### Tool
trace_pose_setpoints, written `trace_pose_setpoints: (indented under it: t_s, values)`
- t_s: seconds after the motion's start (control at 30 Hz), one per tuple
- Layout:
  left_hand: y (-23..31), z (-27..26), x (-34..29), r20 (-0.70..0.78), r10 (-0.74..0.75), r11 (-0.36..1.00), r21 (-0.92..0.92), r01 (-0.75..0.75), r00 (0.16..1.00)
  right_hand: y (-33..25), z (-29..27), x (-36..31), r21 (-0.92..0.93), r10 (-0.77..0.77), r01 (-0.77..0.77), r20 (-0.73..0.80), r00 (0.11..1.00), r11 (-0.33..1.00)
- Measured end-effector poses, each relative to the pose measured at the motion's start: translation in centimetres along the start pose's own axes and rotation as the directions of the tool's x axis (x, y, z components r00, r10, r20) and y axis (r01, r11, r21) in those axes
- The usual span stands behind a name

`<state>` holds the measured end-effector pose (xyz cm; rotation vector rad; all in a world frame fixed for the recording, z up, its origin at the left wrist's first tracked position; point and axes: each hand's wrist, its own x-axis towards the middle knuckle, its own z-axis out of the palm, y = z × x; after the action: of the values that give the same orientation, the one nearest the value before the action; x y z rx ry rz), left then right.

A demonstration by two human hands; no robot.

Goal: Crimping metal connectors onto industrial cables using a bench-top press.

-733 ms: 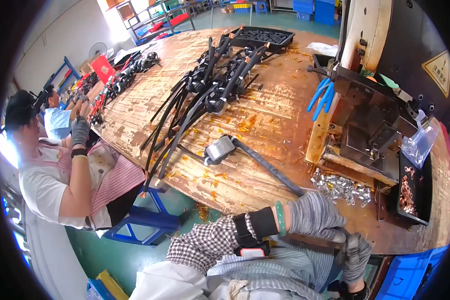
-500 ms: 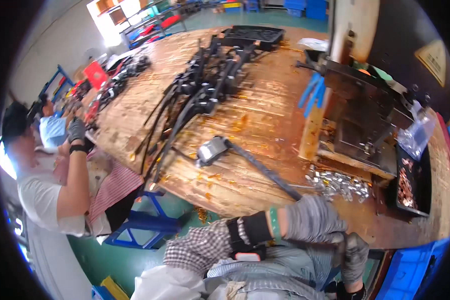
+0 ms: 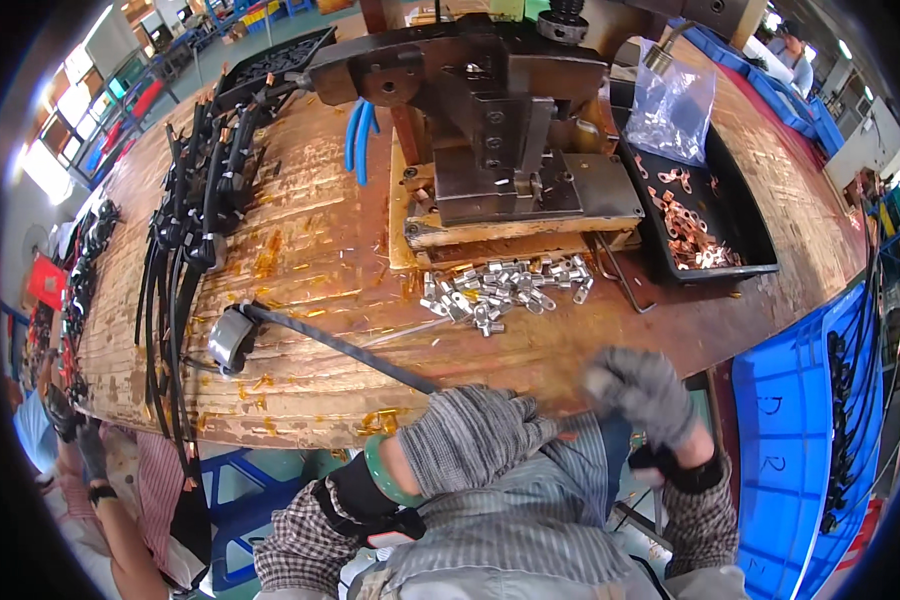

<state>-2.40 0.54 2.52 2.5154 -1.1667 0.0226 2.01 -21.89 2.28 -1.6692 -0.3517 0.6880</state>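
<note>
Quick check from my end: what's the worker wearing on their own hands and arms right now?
Both the left hand and right hand wear grey knitted gloves. Black wrist cuffs follow, above checked black-and-white sleeves. A green bangle circles the left wrist.

We are curling our gloved left hand point(image 3: 475, 438) into a loose fist, raising our blurred gloved right hand point(image 3: 642, 392), fingers bent.

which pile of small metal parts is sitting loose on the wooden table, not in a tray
The silver cylindrical sleeves, heaped bare on the wooden table before the metal press. The copper-coloured ring terminals lie inside the black tray.
</note>
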Motion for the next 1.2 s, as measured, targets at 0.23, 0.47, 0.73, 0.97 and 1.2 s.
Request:
trace_pose_setpoints:
  t_s: [0.23, 0.47, 0.73, 0.97, 1.2]
  values:
    - [0.8, 0.1, -0.4, 0.017, 0.104, 0.994, 0.042, -0.104, 0.994, -2.7, 3.1, 8.0, -0.881, -0.315, 0.349, 0.249, 0.916, 0.319]
    - [1.0, 0.3, 0.5, 0.037, 0.042, 0.998, 0.054, -0.044, 0.998, -2.2, 4.6, 9.0, -0.956, -0.159, 0.283, 0.268, 0.950, 0.081]
    - [-0.6, -2.9, 2.2, -0.155, -0.124, 0.941, -0.333, 0.066, 0.980, -0.9, 0.8, 4.8, -0.963, -0.230, 0.082, 0.021, 0.973, 0.257]
    - [-2.1, -3.0, 3.0, -0.217, -0.075, 0.983, -0.181, 0.035, 0.973, 1.0, 1.8, -0.1, 0.310, -0.167, 0.344, -0.478, 0.862, 0.886]
    - [-1.8, -2.3, 3.5, -0.266, -0.050, 0.991, -0.130, 0.015, 0.963, 2.2, 2.5, 0.4, -0.021, -0.182, 0.203, -0.536, 0.824, 0.979]
